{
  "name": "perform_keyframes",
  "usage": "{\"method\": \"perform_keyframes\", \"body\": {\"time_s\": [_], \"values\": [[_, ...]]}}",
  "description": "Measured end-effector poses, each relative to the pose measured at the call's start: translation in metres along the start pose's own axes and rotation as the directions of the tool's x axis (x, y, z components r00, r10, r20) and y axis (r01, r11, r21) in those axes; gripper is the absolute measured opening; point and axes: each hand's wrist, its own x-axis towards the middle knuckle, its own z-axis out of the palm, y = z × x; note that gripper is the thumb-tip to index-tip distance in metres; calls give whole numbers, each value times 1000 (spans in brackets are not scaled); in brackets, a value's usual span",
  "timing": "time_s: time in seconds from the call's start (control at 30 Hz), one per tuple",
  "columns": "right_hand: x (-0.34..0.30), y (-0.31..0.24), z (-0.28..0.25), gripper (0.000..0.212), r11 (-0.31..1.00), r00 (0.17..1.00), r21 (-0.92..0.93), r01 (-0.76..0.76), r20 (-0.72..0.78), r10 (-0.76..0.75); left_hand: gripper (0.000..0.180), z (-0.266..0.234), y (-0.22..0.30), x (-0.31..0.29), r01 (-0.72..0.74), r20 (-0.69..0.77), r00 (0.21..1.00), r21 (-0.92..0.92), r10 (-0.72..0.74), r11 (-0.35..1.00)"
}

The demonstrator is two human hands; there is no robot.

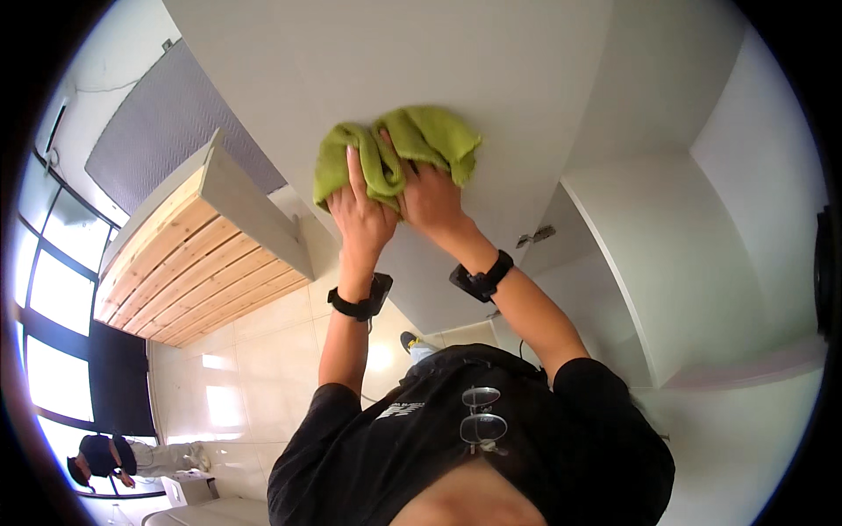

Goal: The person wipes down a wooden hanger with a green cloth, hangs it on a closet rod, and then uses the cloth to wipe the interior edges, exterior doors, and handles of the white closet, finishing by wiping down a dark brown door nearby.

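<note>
A bunched green cloth (432,140) lies pressed against a pale cabinet door (491,61) in front of me. My left hand (361,215) grips the cloth's left part, its index finger stretched up over a fold. Close beside it, my right hand (430,200) holds the right part, with some of its fingers hidden in the folds. Both wrists carry black straps with small dark boxes. A metal hinge (537,237) sits at the door's edge, below and right of my right hand.
The open cabinet (631,263) with pale panels stands to the right. On the left is a wooden slatted frame (202,272), with a grey quilted mattress (175,131) behind it. Another person (114,458) is at the far lower left, near windows. Shiny tiles (263,368) cover the floor.
</note>
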Motion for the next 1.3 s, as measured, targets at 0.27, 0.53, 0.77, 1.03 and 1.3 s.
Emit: {"method": "perform_keyframes", "body": {"time_s": [0.27,0.53,0.77,1.03,1.3], "values": [[51,42,-53,51,986,978,-68,-153,-154,141,72,11,49,88,-22,129,991,-74,32,997],[-124,78,-31,62,857,863,-189,-480,75,499,75,56,88,-58,25,568,820,-154,68,988],[-211,42,-52,72,814,837,-256,-521,36,546,64,59,78,-152,-123,346,907,-328,240,937],[-78,42,-65,60,915,927,-185,-360,-180,328,59,11,49,-22,5,-86,996,-131,-17,991],[-60,1,-3,56,983,982,-96,-158,85,166,75,18,-22,-98,92,166,979,156,-118,984]]}}
